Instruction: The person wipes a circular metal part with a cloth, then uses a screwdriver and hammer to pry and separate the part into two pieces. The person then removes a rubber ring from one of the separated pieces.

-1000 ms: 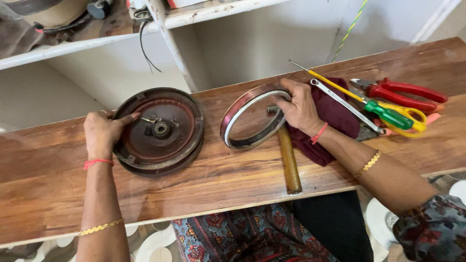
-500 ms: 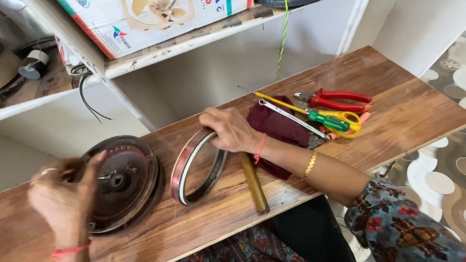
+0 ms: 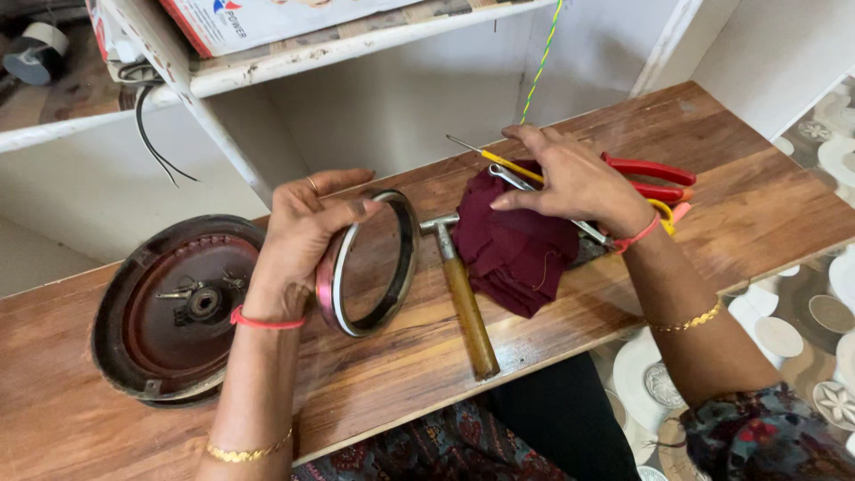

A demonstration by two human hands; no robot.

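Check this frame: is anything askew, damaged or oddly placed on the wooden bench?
Little stands out. The wooden-handled hammer lies with its handle end at the bench's front edge. The dark round metal drum also sits close to that edge. The left hand holds the copper-wound metal ring tilted off the bench; the right hand rests over the maroon cloth.

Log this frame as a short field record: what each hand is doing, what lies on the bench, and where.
left hand: holds a metal ring tilted up off the wooden bench
right hand: over the maroon cloth, fingertips on it
hammer: flat on the bench between ring and cloth
round housing: on the bench, left of the ring
red pliers: beyond the right hand, partly hidden
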